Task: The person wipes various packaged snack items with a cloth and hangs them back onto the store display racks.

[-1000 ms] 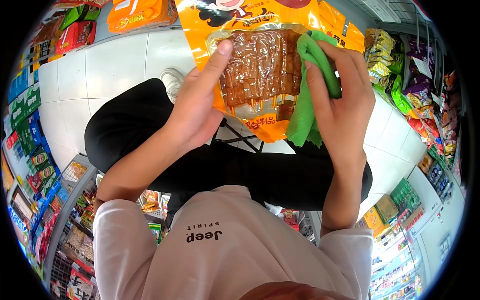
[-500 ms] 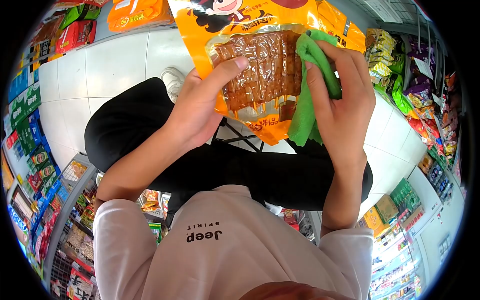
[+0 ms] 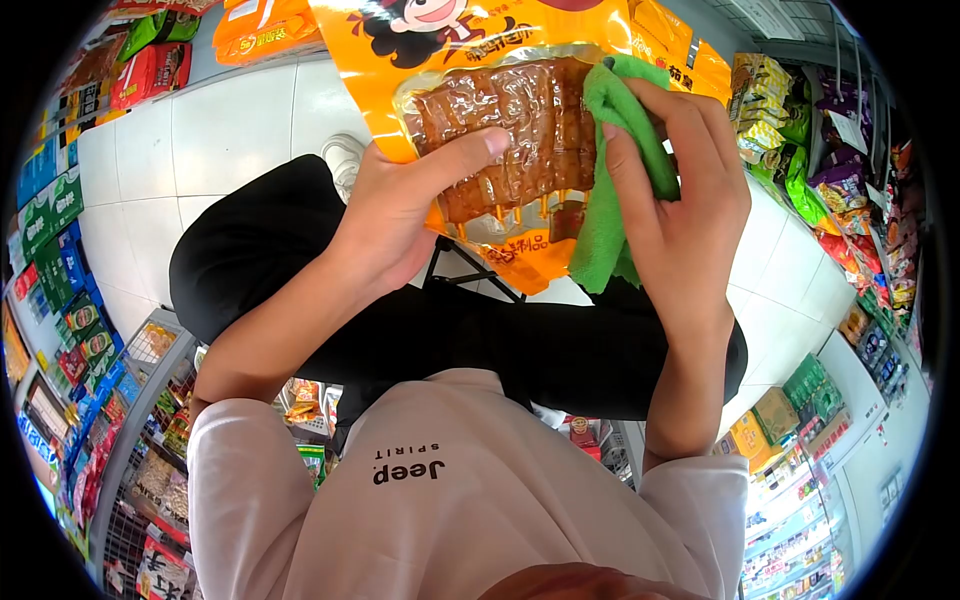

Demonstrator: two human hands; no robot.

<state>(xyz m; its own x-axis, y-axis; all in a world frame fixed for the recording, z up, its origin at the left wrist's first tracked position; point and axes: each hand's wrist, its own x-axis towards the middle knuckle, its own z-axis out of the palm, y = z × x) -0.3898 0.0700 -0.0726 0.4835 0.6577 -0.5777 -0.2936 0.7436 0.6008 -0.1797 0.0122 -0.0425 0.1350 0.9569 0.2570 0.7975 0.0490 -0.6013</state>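
Observation:
An orange snack packet (image 3: 370,90) with a clear window showing brown skewered food is held up in front of me above my knees. My left hand (image 3: 400,205) grips its near left edge, the thumb lying over the window and the other fingers hidden behind. A folded green cloth (image 3: 603,225) is pinched between the thumb and fingers of my right hand (image 3: 685,200). That cloth lies against the right side of the packet, covering part of its edge.
Shelves with snack bags (image 3: 840,190) stand on the right, and packed goods (image 3: 85,320) line the left. More orange packets (image 3: 265,30) sit at the top. A wire basket rack (image 3: 130,450) is near my left elbow. White floor tiles (image 3: 240,120) show beyond my legs.
The packet has shifted slightly to the left and tilted a little, my left thumb moving slightly lower with it. The green cloth has moved slightly left along with the packet's right side.

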